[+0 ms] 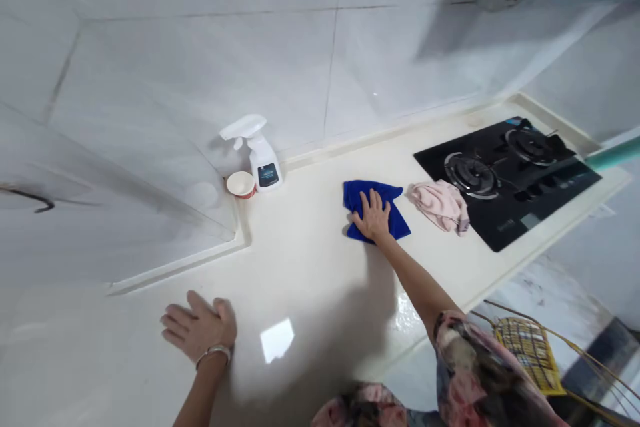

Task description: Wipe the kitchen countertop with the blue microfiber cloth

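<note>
Flat on a blue cloth [354,195] lies my right hand [375,217], its fingers spread and pressing the cloth to the cream countertop [310,247]. The cloth is partly folded, with its corners showing around the hand. My left hand [200,327], with a bracelet at the wrist, is open and empty, palm down at the lower left. Whether it touches the counter I cannot tell. A crumpled pale pink cloth [440,205] sits just right of the blue one, against the edge of the black gas stove [505,220].
In the wall corner stand a white spray bottle [265,163] and a small paper cup [241,185]. A raised ledge [180,268] runs along the wall. Below the counter at right is a yellow basket [530,350]. A dark hook [43,203] shows at far left.
</note>
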The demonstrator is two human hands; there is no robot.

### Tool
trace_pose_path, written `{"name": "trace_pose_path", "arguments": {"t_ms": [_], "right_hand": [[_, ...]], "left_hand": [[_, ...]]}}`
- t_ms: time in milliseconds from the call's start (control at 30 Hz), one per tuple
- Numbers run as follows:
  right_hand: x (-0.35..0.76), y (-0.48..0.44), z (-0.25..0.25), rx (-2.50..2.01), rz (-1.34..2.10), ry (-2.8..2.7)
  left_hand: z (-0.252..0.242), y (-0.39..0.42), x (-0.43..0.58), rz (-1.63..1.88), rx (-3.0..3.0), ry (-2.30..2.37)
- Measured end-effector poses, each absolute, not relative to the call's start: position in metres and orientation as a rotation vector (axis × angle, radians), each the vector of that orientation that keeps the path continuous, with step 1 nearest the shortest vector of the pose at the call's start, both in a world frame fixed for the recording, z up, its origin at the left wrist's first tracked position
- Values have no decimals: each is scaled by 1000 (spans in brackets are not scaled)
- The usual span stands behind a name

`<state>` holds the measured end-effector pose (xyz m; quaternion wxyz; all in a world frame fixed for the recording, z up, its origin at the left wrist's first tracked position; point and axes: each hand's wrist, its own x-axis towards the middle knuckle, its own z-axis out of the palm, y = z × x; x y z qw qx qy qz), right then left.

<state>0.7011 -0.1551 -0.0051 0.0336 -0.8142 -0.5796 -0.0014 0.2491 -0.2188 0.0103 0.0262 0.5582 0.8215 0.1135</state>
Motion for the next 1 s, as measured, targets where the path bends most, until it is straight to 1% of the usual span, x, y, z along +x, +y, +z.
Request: {"name": "trace_pose_path", "arguments": {"t_ms": [100,233,333,400,567,700,1000], "right_hand": [[705,-87,-10,-2560,-24,-1674],[669,-14,-11,-2575,-13,-1566],[625,13,-10,-2514,3,-1616],[598,13,-9,-2435,25,-1724],[567,-35,-7,-2192,95,-2022],[550,-89,-7,-2096,45,-2121],[483,-262,-13,-1928,-46,-2281]], "left_hand": [[10,-220,248,327,1698,2522],[7,-220,245,308,1690,2527],[4,-221,243,294,1666,2540],[1,-222,243,279,1639,2543],[-3,-227,245,294,1620,2544],[-5,-229,246,327,1619,2557],[6,-233,256,500,1522,2441]]}}
